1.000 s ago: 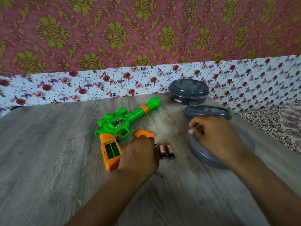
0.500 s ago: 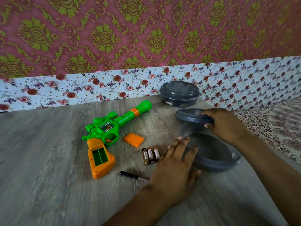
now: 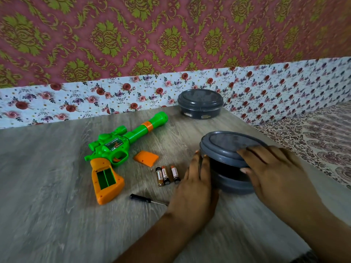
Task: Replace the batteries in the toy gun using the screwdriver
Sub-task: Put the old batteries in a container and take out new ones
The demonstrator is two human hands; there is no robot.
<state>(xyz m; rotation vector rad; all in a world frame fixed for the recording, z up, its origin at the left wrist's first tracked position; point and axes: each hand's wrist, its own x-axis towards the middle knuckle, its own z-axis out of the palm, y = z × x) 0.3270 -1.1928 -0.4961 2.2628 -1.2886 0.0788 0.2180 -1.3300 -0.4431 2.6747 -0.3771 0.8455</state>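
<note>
Nearby, left hand (image 3: 195,179) flat against grey container (image 3: 235,184), right hand (image 3: 273,169) gripping its raised lid (image 3: 226,145), interior dark, three batteries (image 3: 167,175) just left of it.

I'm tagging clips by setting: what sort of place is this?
Probably a room at home: patterned wallpaper, a floral border strip behind a wood-grain table, and printed fabric beside it.

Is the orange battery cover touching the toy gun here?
Apart. The head view shows bare table between the orange battery cover and the toy gun; the cover lies to the right of the trigger guard.
</note>
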